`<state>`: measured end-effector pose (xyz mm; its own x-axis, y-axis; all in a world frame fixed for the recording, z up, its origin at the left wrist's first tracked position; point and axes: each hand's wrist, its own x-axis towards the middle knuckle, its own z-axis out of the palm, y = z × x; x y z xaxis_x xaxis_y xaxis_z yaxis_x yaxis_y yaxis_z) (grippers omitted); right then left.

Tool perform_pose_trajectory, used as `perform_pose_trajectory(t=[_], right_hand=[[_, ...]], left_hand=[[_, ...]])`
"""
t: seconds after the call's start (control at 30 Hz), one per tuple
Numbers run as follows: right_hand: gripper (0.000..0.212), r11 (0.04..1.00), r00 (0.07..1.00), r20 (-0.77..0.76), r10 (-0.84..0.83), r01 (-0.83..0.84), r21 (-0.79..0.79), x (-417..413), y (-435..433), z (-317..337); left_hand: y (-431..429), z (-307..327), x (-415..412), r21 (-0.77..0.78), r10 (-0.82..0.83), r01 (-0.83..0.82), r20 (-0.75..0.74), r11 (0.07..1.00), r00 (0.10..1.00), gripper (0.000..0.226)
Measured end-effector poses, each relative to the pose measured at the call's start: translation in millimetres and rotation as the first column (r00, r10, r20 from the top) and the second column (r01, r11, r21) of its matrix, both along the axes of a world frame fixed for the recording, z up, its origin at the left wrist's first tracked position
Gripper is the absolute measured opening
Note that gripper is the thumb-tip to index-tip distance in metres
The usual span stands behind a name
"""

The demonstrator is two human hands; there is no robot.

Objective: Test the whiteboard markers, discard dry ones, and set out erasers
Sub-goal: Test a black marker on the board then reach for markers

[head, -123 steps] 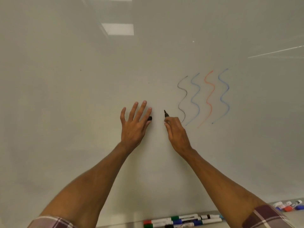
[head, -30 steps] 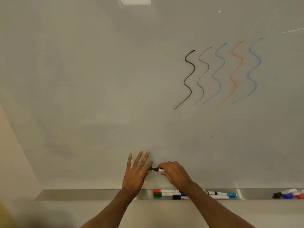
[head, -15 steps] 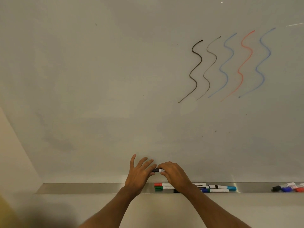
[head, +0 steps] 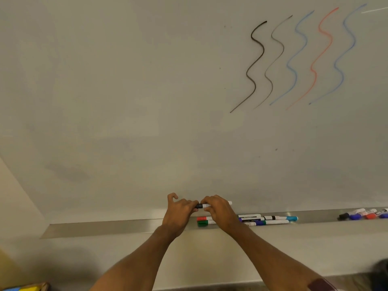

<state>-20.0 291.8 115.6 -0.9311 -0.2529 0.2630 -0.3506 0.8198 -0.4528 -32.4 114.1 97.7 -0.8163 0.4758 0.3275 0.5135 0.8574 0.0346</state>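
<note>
Beige wall (head: 12, 206), yellow-and-blue object (head: 21, 288) bottom left, dark shape (head: 381, 269) bottom right

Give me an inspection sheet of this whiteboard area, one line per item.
Surface: whiteboard, five wavy test lines.
Job's things: marker held in both hands; loose markers in tray; marker cluster at its right end; no eraser seen.
Clutter: yellow-blue object bottom left, unclear.
Grippers: left hand pinches the marker's black end; right hand grips its barrel.
Cables: nothing seen.
Surroundings: beige wall at left.

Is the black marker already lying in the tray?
No, the left hand and right hand hold the black marker above the tray.
</note>
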Motion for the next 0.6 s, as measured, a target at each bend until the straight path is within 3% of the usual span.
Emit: perform_pose_trajectory(t=[0.13, 0.3, 0.47, 0.6], right_hand=[[0.019, 0.998, 0.999, 0.029, -0.033, 0.034, -0.051, 5.1, -5.3, -2.8], [0.022, 0.999, 0.999, 0.047, -0.017, 0.015, 0.042, 15.5, 4.5, -7.9], [0.016, 0.966, 0.996, -0.065, -0.058, 0.073, 0.250, 22.9, 31.3, -22.8], [0.019, 0.951, 0.979, -0.139, -0.150, 0.181, 0.249, 37.0, 74.9, -37.0]], left_hand=[[-0.9, -6.2, -1.9, -0.024, -0.009, 0.009, -0.007, 1.000, 1.000, 0.012], [8.1, -11.7, 5.7, -0.059, -0.072, 0.076, 0.066, 0.995, 0.995, 0.025], [44.6, -31.1, 5.6, -0.025, -0.104, 0.111, 0.198, 0.994, 0.975, 0.030], [88.9, -39.2, 9.0, -0.019, -0.144, 0.156, 0.288, 0.988, 0.947, 0.034]])
